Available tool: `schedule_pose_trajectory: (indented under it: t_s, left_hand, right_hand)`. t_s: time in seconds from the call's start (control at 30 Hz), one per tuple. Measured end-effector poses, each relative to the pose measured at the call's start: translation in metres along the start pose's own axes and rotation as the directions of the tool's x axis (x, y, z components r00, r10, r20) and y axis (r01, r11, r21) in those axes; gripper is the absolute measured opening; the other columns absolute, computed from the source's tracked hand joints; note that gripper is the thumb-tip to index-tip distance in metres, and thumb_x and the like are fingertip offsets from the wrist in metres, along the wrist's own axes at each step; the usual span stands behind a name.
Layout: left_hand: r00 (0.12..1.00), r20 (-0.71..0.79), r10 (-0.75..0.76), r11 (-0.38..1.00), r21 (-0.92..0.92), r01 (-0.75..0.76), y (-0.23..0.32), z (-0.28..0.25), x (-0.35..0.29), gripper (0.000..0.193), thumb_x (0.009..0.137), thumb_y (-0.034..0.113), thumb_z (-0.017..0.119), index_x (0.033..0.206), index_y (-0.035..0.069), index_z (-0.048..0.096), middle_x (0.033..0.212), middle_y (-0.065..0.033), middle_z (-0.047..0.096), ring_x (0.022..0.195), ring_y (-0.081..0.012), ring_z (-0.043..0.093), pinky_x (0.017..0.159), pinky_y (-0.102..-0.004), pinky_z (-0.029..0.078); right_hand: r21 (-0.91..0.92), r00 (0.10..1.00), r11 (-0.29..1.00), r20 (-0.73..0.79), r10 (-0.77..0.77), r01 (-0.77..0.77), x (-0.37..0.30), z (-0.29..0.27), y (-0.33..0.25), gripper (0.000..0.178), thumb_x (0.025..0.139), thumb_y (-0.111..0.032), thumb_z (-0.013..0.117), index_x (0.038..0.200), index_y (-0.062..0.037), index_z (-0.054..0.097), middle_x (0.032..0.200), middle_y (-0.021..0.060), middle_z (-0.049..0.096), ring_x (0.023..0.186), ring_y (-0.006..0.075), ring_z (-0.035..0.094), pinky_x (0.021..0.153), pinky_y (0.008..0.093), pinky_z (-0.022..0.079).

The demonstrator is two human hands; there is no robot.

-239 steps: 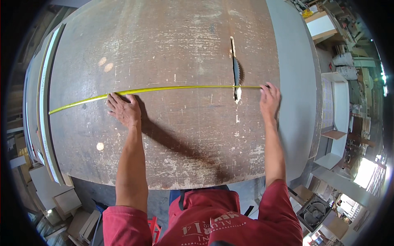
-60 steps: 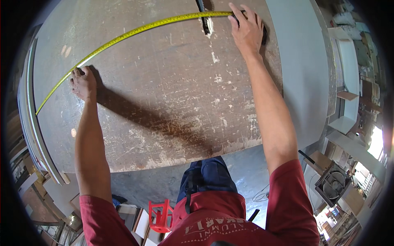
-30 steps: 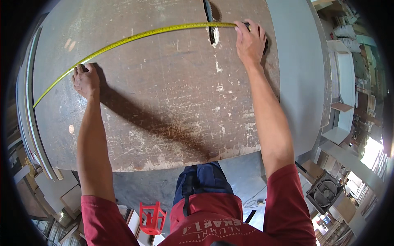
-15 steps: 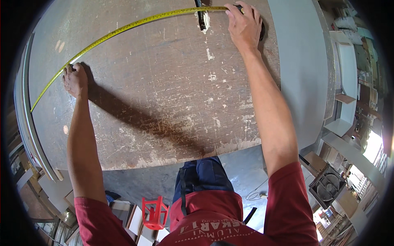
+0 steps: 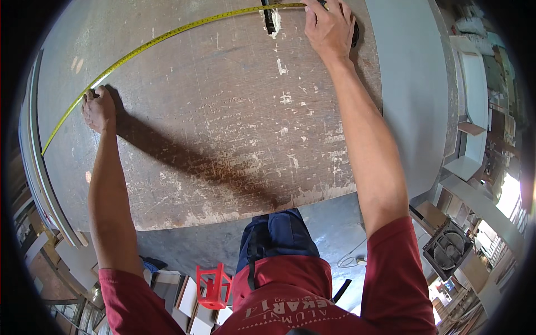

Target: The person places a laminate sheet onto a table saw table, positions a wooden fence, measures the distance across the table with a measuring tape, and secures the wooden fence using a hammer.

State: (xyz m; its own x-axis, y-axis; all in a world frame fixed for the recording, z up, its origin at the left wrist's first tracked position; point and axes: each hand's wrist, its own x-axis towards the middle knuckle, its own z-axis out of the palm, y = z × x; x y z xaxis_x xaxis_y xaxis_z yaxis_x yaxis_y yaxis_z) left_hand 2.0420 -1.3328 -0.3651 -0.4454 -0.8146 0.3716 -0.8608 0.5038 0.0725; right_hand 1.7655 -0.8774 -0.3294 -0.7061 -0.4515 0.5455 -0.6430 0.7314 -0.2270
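Note:
A yellow tape measure blade runs in a long arc across a worn brown wooden board. Its far-left end meets the strips along the board's left edge. My right hand is closed over the black tape case, at the top of the view; most of the case is hidden under the palm. At the left, my left hand has its fingers curled together at the blade's near edge, touching it. Whether those fingertips hold anything else is hidden. A dark slot with chipped edges cuts the board beneath the blade.
A smooth grey panel lies right of the brown board. Layered edge strips stand along the left. Below are a red plastic stool and, to the right, a black square fan-like unit. White shelving stands at far right.
Both hands stay at the tape. The view has shifted slightly, so the board, slot and right hand sit a little higher. The left hand has moved marginally left along the blade.

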Motion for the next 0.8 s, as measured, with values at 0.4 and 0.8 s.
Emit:
schedule_pose_trajectory:
  t_s: [0.4,0.8]
  left_hand:
    - [1.000,0.025,0.007,1.000,0.016,-0.007,-0.0042,0.0040,0.0043,0.064,0.089,0.044,0.041,0.139,0.007,0.058,0.147,-0.0168,0.051,0.135,-0.0353,0.047,0.115,-0.0422,0.034]
    - [1.000,0.013,-0.013,1.000,0.013,0.013,-0.0070,0.0064,0.0042,0.065,0.089,0.045,0.038,0.139,0.008,0.058,0.148,-0.0165,0.050,0.137,-0.0354,0.046,0.116,-0.0422,0.033]
  right_hand:
    - [-0.055,0.999,0.998,0.031,0.027,-0.026,-0.0009,-0.0010,-0.0019,0.020,0.094,-0.016,0.061,0.108,-0.0119,0.074,0.119,0.0085,0.062,0.119,0.0312,0.052,0.099,0.0501,0.041]
    - [-0.023,0.997,0.998,0.056,0.054,-0.053,-0.0016,-0.0017,-0.0026,0.021,0.094,-0.014,0.061,0.110,-0.0124,0.074,0.120,0.0074,0.062,0.119,0.0303,0.052,0.101,0.0493,0.041]
